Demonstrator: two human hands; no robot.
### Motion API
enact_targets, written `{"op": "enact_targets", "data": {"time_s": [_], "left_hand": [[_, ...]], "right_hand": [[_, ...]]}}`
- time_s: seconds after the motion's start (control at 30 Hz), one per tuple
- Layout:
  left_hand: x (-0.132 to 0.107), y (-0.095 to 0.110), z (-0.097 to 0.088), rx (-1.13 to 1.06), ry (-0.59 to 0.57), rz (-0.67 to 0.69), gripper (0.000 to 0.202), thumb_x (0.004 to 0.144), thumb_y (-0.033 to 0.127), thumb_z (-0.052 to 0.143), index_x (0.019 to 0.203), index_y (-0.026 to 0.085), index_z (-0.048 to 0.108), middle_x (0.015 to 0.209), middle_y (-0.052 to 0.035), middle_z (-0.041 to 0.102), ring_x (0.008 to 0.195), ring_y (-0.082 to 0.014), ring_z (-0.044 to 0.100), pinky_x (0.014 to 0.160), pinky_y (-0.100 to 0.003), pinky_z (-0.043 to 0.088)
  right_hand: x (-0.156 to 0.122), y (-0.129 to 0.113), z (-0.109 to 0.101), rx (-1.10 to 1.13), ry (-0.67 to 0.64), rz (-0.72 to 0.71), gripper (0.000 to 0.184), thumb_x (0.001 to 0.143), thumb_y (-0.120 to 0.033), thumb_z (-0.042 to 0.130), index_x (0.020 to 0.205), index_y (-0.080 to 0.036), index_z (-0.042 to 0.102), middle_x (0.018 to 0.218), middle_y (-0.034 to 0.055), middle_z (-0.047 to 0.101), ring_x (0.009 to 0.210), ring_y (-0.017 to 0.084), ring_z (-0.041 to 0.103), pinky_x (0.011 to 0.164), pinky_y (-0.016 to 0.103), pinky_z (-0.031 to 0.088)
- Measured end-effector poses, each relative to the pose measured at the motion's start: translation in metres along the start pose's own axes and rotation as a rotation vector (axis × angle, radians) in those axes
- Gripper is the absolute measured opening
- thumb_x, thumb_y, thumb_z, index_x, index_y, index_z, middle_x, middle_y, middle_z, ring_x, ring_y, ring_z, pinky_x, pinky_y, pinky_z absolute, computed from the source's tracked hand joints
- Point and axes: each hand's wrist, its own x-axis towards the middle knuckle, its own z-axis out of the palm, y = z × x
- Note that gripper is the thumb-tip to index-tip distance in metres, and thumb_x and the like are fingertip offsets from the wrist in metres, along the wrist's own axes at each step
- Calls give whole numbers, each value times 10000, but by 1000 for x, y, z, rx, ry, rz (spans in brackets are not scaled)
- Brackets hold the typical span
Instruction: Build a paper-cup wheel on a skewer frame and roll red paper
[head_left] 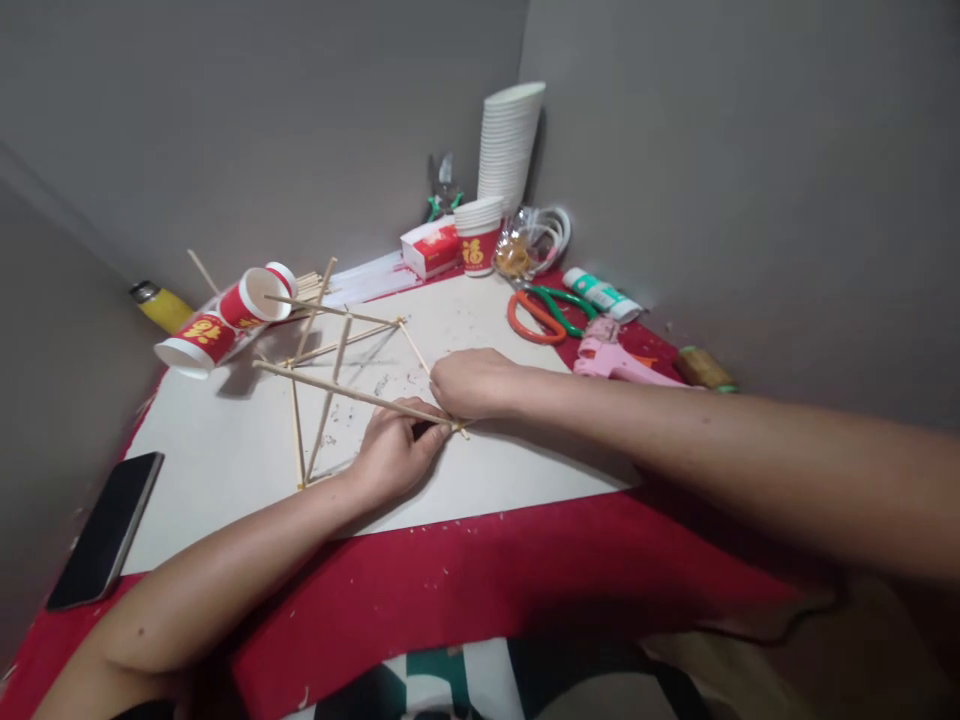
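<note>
A frame of thin wooden sticks, joined at the corners by yellowish bands, stands on the white board. My left hand is closed round the near right corner, thumb against the joint where the sticks cross. My right hand is curled just behind that corner, at the lower end of a short stick; its fingertips are hidden, so I cannot tell exactly what they pinch. At the frame's far left, red and white paper cups lie tilted on their sides, beside the upper sticks.
Behind stand a tall stack of white cups, a red cup and a small box. Scissors, a glue tube, a pink glue gun and a twine spool lie right; a phone lies left.
</note>
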Motion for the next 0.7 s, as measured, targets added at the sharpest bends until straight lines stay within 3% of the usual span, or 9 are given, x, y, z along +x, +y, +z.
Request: {"op": "enact_targets", "data": {"time_s": [0.2, 0.4, 0.47, 0.53, 0.6, 0.7], "left_hand": [[-4, 6, -2, 82, -8, -35, 133, 908, 223, 642, 937, 193, 768, 992, -57, 783, 963, -229, 705, 926, -367, 528], [-5, 5, -5, 113, -59, 2, 190, 936, 230, 603, 992, 198, 782, 1084, -56, 786, 1026, -232, 711, 964, -351, 519], [-5, 3, -5, 120, -53, 4, 198, 937, 238, 600, 996, 195, 784, 1084, -57, 788, 1023, -236, 715, 963, -351, 522], [-4, 2, -4, 127, -48, 8, 205, 938, 254, 598, 1000, 198, 785, 1080, -57, 791, 1020, -241, 718, 971, -359, 523], [-3, 0, -3, 145, -43, 16, 209, 932, 255, 593, 1000, 198, 783, 1082, -64, 791, 1034, -255, 718, 984, -381, 525], [-1, -2, -1, 185, -39, -1, 220, 916, 255, 593, 1018, 168, 769, 1101, -111, 780, 1036, -294, 716, 970, -434, 542]], "right_hand": [[-9, -9, -3, -42, -27, 44, 445, 986, -279, 394, 1152, -108, 770, 1167, 230, 759, 1085, 338, 727, 792, 375, 523], [-16, -4, -4, -42, 20, 44, 429, 991, -373, 414, 1045, -147, 775, 1120, 196, 768, 1015, 324, 720, 738, 359, 468], [-21, 0, -8, -28, 94, 40, 432, 998, -407, 417, 990, -151, 765, 1083, 182, 768, 986, 306, 705, 713, 343, 441], [-28, 2, -10, 77, 227, -41, 405, 989, -416, 448, 911, -150, 743, 973, 151, 766, 895, 261, 684, 688, 322, 420], [-36, 2, -10, 284, 344, -220, 352, 959, -413, 505, 872, -152, 724, 854, 99, 744, 784, 204, 647, 664, 294, 420], [-45, -5, -3, 540, 399, -486, 285, 908, -396, 584, 945, -156, 733, 857, 63, 732, 743, 160, 627, 652, 263, 445]]}}
